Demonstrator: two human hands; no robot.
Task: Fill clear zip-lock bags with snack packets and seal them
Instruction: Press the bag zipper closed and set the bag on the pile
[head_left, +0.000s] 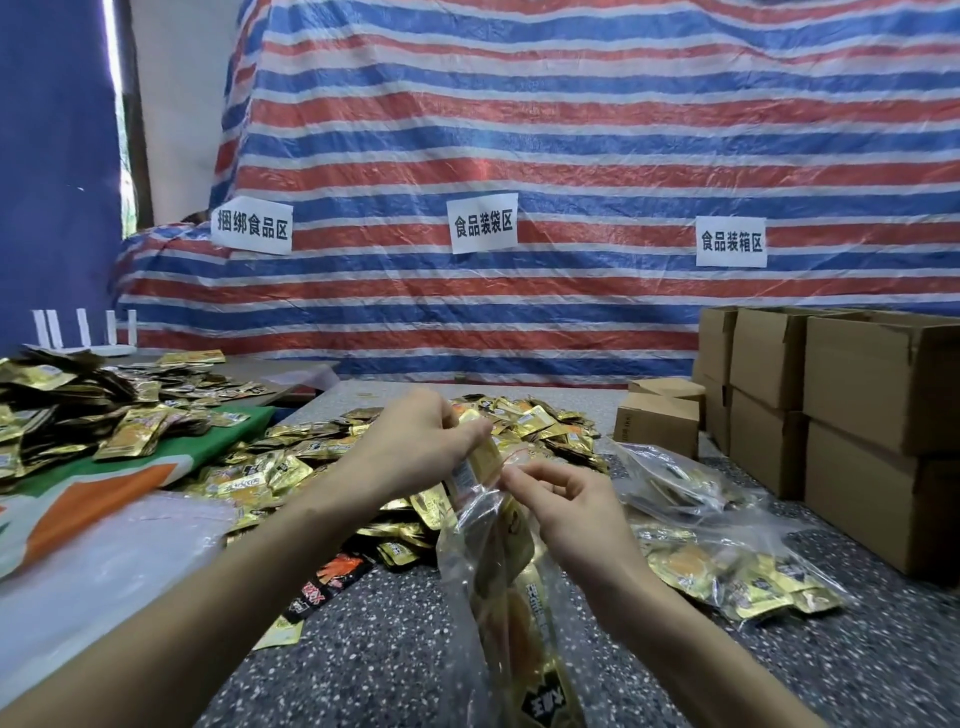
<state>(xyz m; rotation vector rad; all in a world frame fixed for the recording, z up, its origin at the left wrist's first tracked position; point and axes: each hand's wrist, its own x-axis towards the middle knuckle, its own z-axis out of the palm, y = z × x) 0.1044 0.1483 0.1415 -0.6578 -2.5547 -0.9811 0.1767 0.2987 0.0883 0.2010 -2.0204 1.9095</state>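
The person's left hand (415, 441) and right hand (566, 512) are bare. The left forearm (234, 566) and right forearm (691, 639) are also uncovered, from the wrists to where the frame's lower edge cuts them off. The fingers (540, 475) are slim with short nails, seemingly plain, though blur makes that hard to confirm.

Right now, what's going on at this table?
A person is packing snacks by hand. The left hand pinches a gold packet at the mouth of a clear bag, while the right hand pinches the bag's rim. The bag already holds several packets and is not sealed. A loose pile of packets lies behind it, filled bags lie to the right, and boxes stand beyond.
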